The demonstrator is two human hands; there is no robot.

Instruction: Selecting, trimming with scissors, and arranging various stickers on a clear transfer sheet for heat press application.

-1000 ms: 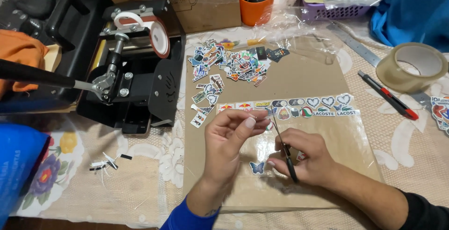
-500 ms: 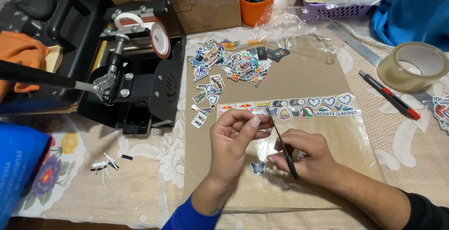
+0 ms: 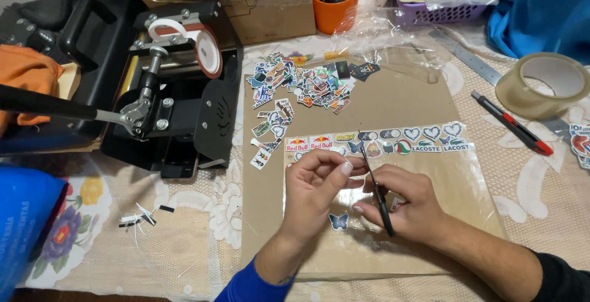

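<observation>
Scissors, slim and black (image 3: 376,186), sit gripped in my right hand (image 3: 409,203) above the brown cardboard sheet (image 3: 393,93); my left fingers (image 3: 341,170) pinch a tiny sticker cutout. I should feed it slowly, trimming close beside the blue butterfly sticker (image 3: 338,221).

Whatever the left hand (image 3: 319,185) pinches is hidden behind its fingertips. The right hand (image 3: 409,200) covers the handles of the scissors (image 3: 376,185). Pieces in the far sticker pile (image 3: 307,84) are too small to tell apart. The blue bag (image 3: 24,228) is cut off at the left edge.
</observation>
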